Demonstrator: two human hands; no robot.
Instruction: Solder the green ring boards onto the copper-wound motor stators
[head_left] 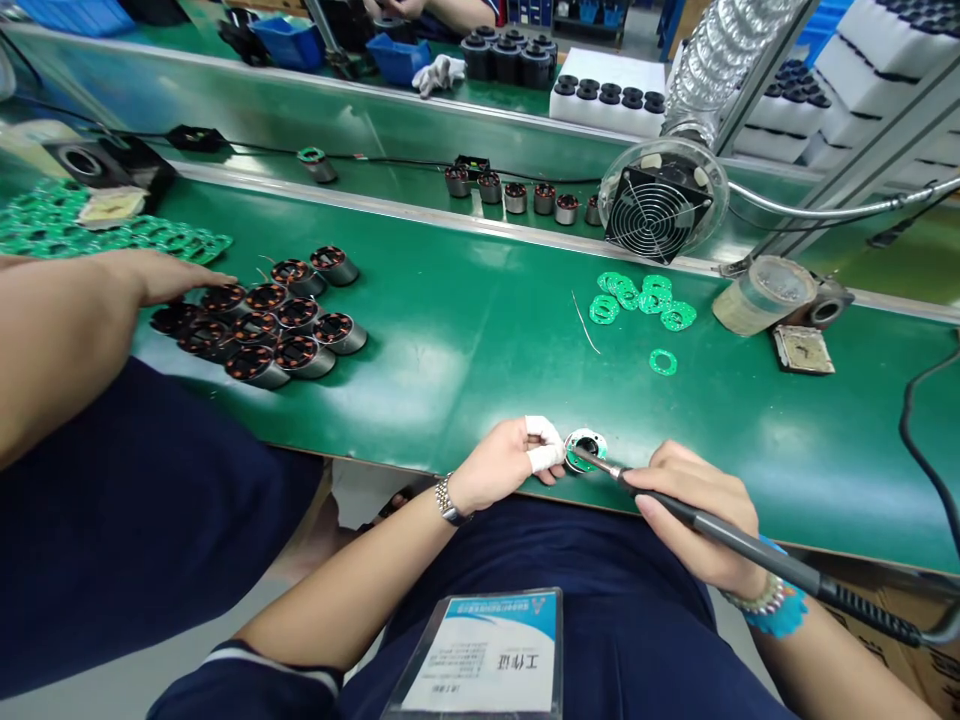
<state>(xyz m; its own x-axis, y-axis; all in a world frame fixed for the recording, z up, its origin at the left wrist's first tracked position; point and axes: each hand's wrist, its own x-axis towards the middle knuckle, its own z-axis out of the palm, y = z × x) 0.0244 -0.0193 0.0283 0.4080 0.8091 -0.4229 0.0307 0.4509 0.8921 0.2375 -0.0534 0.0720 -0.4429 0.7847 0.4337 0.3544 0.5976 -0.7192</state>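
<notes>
Near the bench's front edge sits a round motor stator (576,466) topped by a green ring circuit board (598,446). My left hand (517,456), with white tape on its fingertips, grips its left side, fingers pressed together. In my right hand (701,515) is a soldering iron (690,516), held like a pen. Its metal tip reaches the board; whether it touches a pad I cannot tell. Further back lie several loose ring boards (655,294), one single ring board (663,362), and a thin strand of wire (586,325).
Several wound stators (296,317) stand together at left, with a co-worker's hand (161,275) over them. Sheets of green boards (112,238) lie behind. A fume fan (656,215), a cloudy plastic cup (761,295) and a tip-cleaning sponge (802,350) stand at right. More stators (515,197) line the back ledge.
</notes>
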